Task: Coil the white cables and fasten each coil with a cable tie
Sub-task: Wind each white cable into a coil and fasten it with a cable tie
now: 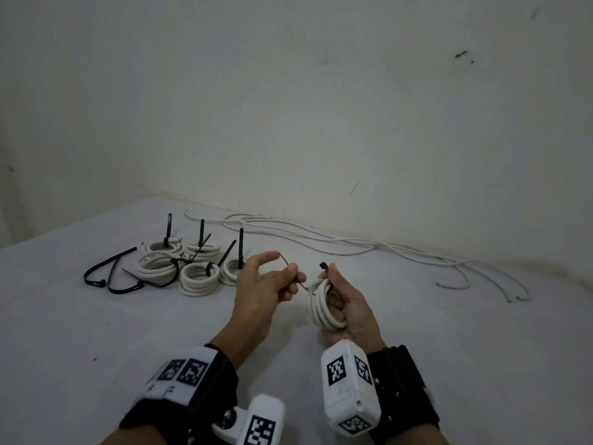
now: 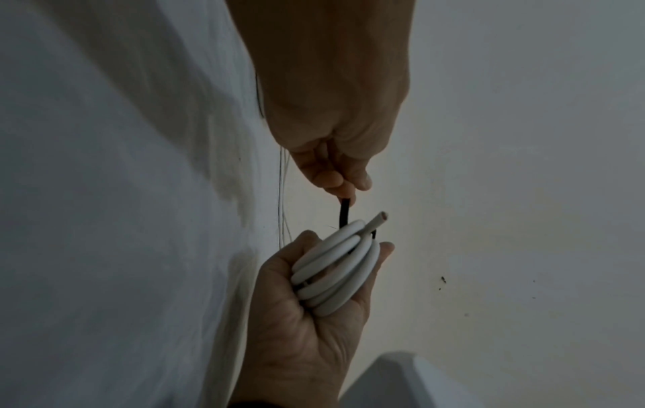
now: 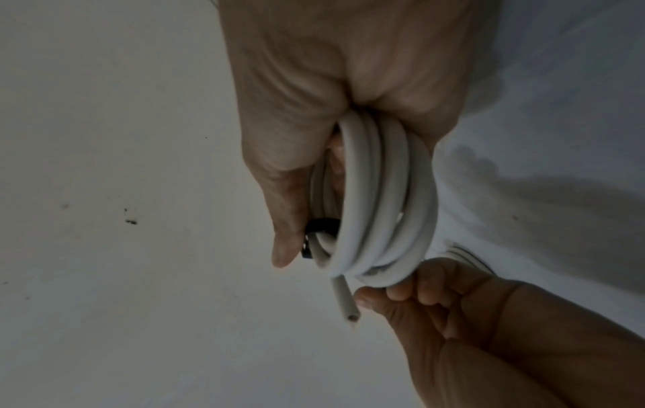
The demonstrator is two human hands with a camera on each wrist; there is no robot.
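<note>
Head view showed the right hand (image 1: pixel 348 305) curled round the white coil (image 1: pixel 316 305), held on edge. The cable tie (image 1: pixel 285 260) ran left from the coil into the left hand (image 1: pixel 263 284)'s pinch. The tie's head (image 1: pixel 323 265) stood at the coil's top, so I judged the tail must arc back rightward.
</note>
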